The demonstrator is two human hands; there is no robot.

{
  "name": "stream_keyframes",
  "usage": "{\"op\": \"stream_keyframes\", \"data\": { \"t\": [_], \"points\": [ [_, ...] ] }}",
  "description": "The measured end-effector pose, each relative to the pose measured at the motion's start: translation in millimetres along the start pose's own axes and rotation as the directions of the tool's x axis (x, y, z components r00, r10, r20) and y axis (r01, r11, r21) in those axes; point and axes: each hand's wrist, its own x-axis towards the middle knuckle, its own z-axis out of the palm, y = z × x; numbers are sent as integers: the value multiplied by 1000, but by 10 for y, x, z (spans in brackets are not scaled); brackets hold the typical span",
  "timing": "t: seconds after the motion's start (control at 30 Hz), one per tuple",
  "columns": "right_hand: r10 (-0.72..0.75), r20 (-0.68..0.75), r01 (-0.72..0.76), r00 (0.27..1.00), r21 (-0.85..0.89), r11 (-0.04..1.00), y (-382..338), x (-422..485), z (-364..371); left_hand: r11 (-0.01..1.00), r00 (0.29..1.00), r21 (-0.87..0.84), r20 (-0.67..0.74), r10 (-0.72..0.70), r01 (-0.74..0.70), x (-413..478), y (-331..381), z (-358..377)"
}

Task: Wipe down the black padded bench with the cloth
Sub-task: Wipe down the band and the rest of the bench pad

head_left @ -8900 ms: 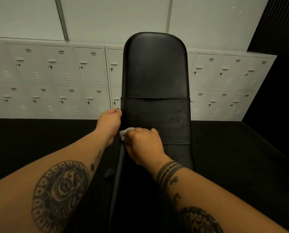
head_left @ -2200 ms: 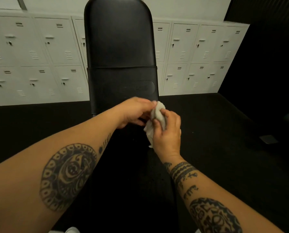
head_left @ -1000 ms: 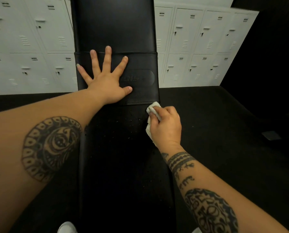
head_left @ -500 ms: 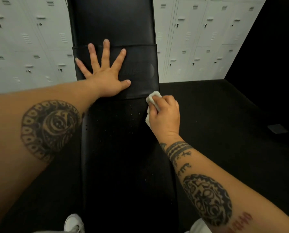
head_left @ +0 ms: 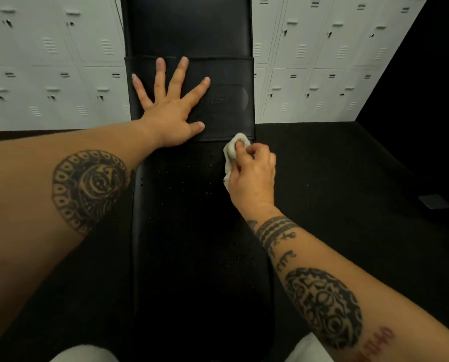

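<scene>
The black padded bench (head_left: 192, 244) runs up the middle of the view, its backrest rising toward the lockers. Small droplets speckle the pad below a stitched band. My left hand (head_left: 169, 108) lies flat on that band with fingers spread, holding nothing. My right hand (head_left: 252, 173) is closed around a bunched white cloth (head_left: 232, 152) and presses it against the pad near the bench's right edge, just under the band. Most of the cloth is hidden under the fingers.
White metal lockers (head_left: 48, 61) line the wall behind the bench. Dark floor (head_left: 348, 178) surrounds the bench, with a small dark flat object (head_left: 433, 201) lying on it at the right. Pale clothing shows at the bottom edge on both sides.
About two seconds ago both hands held the cloth above the bench. Since then my left hand has spread flat on the band and my right hand has brought the cloth onto the pad's right edge.
</scene>
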Motion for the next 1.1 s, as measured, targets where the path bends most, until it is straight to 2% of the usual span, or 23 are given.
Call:
{"op": "stream_keyframes", "data": {
  "t": [0.07,0.1,0.2,0.23,0.3,0.37,0.43,0.47,0.5,0.57,0.63,0.7,0.77,0.83,0.9,0.97,1.03,1.1],
  "points": [
    [11,-2,-11,1000,-18,1000,-103,36,44,999,999,20,-21,44,-44,-27,-27,24],
    [-38,-5,38,999,-37,999,-111,17,42,998,998,25,-31,63,-62,-36,-34,30],
    [-329,102,338,939,-91,937,64,-122,-5,995,995,34,-48,91,-89,-39,-42,47],
    [-381,132,394,915,-94,914,147,-169,-35,996,995,34,-51,89,-87,-33,-39,49],
    [-343,102,351,934,-79,933,244,-205,-65,997,995,27,-61,79,-77,-23,-35,61],
    [-169,-6,169,986,-56,984,163,-149,-5,997,995,18,-74,74,-72,-17,-36,72],
    [-4,-80,1,997,-37,999,-24,-62,83,998,994,3,-80,70,-70,-11,-30,77],
    [29,-91,-32,995,-30,999,-108,-29,127,998,995,-6,-80,66,-67,-7,-30,79],
    [21,-84,-24,996,-29,999,-167,-11,155,998,995,-16,-80,65,-67,-3,-29,75],
    [-116,-23,115,993,-48,992,-190,-64,167,997,995,-29,-78,64,-66,-6,-27,74],
    [-329,85,335,941,-79,939,-117,-172,125,998,995,-32,-76,57,-59,-9,-24,73],
    [-405,143,419,903,-84,904,27,-276,74,998,997,-37,-64,53,-56,-8,-23,62],
    [-333,81,339,939,-80,937,163,-353,50,998,997,-44,-55,49,-51,-11,-21,52],
    [-177,-13,176,984,-57,983,187,-365,77,998,998,-42,-52,47,-49,0,-20,57],
    [-42,-80,40,996,-29,999,61,-264,142,998,998,-30,-49,50,-51,13,-20,57],
    [14,-97,-16,995,-21,1000,-117,-138,213,998,998,-28,-42,51,-52,14,-18,56],
    [-90,-55,88,994,-29,996,-218,-94,238,998,998,-31,-34,50,-51,14,-18,49],
    [-302,69,306,951,-52,951,-157,-212,210,998,998,-42,-29,49,-50,16,-23,49]
  ]
}}
